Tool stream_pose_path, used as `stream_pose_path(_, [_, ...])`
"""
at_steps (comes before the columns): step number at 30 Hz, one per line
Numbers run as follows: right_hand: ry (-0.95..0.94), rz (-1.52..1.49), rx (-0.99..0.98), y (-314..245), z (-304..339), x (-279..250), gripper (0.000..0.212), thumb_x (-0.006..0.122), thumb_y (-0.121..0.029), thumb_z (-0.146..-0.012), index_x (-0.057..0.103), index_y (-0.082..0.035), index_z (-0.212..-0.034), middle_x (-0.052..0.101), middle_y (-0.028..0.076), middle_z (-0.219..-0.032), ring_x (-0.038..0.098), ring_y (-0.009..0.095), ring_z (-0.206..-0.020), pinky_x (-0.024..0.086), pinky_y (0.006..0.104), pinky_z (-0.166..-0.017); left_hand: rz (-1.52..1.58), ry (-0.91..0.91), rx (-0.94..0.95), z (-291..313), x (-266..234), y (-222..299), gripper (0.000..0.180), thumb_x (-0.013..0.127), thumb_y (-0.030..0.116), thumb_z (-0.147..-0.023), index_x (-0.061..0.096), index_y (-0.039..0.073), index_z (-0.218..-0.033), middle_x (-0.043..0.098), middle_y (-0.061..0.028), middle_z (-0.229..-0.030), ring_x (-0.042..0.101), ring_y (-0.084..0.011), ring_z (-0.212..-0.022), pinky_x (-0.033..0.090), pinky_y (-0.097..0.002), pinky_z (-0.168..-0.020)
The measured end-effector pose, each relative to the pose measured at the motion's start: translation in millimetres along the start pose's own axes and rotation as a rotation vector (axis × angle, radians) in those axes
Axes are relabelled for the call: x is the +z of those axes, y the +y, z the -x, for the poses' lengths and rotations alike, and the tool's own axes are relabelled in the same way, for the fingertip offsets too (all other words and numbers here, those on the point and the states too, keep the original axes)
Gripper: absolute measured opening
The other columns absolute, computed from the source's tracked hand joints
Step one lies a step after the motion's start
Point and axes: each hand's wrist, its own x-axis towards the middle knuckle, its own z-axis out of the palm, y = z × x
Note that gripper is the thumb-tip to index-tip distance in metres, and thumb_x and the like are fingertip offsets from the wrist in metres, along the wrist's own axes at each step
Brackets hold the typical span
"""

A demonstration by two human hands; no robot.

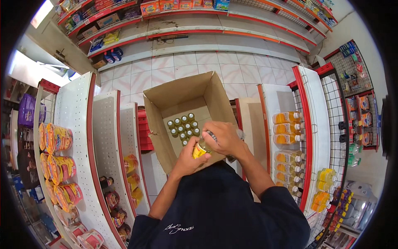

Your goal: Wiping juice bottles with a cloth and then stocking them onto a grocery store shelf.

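My left hand (189, 157) is wrapped round a bottle with a yellow label (200, 150), held tilted over the near right part of an open cardboard box (154, 120). At the bottle's upper end, my right hand (224, 140) is closed, its fingers curled round a small dark grey thing (212, 135) whose kind I cannot make out. That hand hides the top of the bottle. Inside the box, several upright greenish bottles (183, 128) with pale caps stand close together on the left side of its bottom.
White shelves flank me. Cup noodles (59, 138) line the left one, and orange and yellow bottles (286, 128) lie along the right one. A red crate (145, 130) sits beside the box. Beyond the tiled floor (174, 66) runs a long shelf (186, 44) with red edges.
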Motion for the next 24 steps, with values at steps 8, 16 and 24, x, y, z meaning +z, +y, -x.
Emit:
stream_pose_path(8, [0.175, -0.049, 0.202, -4.3, 26.6, 9.6, 0.015, 0.056, -0.017, -0.092, 0.059, -0.003, -0.096, 0.062, 0.017, -0.087, 0.062, 0.036, -0.083, 0.047, 0.0415, -0.07, -0.278, 0.043, 0.116, -8.2, 11.6, -12.4, 0.054, 0.079, 0.034, -0.082, 0.05, 0.002, -0.114, 0.059, -0.0027, -0.094, 0.053, -0.0089, -0.082, 0.047, -0.0266, -0.073])
stream_pose_path(16, [0.466, -0.15, 0.123, -17.5, 80.1, 37.2, 0.053, 0.043, -0.017, -0.099, 0.034, 0.007, -0.145, 0.03, 0.032, -0.151, 0.034, 0.044, -0.14, 0.026, 0.0453, -0.114, 0.073, 0.27, 0.257, -34.9, 57.4, -34.9, 0.057, 0.046, 0.05, -0.101, 0.046, 0.001, -0.129, 0.056, -0.0057, -0.112, 0.052, -0.0146, -0.103, 0.043, -0.0278, -0.09])
stream_pose_path(24, [0.706, 0.315, -0.008, -17.5, 144.1, -7.7, 0.04, 0.053, -0.015, -0.093, 0.059, 0.007, -0.127, 0.036, 0.031, -0.148, 0.032, 0.05, -0.137, 0.029, 0.0499, -0.112, 0.408, 0.043, 0.066, -24.0, 125.9, -20.9, 0.063, 0.041, 0.052, -0.102, 0.049, -0.003, -0.132, 0.059, -0.0099, -0.123, 0.056, -0.0174, -0.109, 0.043, -0.0318, -0.096])
